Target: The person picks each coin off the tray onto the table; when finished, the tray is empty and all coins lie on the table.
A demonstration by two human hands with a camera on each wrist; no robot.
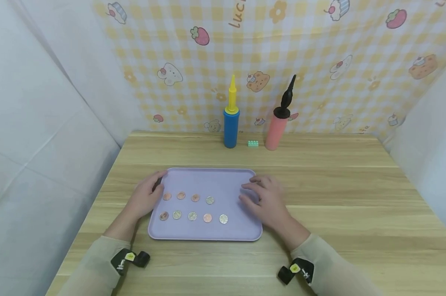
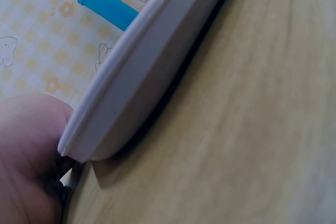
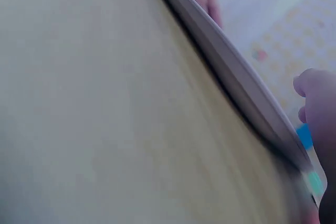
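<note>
A lavender tray (image 1: 208, 181) lies on the table, with several copper coins (image 1: 195, 197) and silver coins (image 1: 192, 216) spread over it in two rows. At the tray's left side, my left hand (image 1: 145, 196) holds the rim, thumb on the inner side and fingers along the outside toward the far corner. In the left wrist view that hand (image 2: 26, 145) sits at the tray's end. Over the tray's right edge is my right hand (image 1: 265, 201), its fingers loosely bent and parted, nothing visible between them. The right wrist view shows its fingers (image 3: 315, 90) above the rim.
Behind the tray stand a blue hand pump (image 1: 231, 129) with a yellow nozzle and a pink hand pump (image 1: 276, 131) with a black nozzle. Between them lies a small mint-green toy brick (image 1: 253, 143). A checked curtain (image 1: 208, 61) hangs along the table's back edge.
</note>
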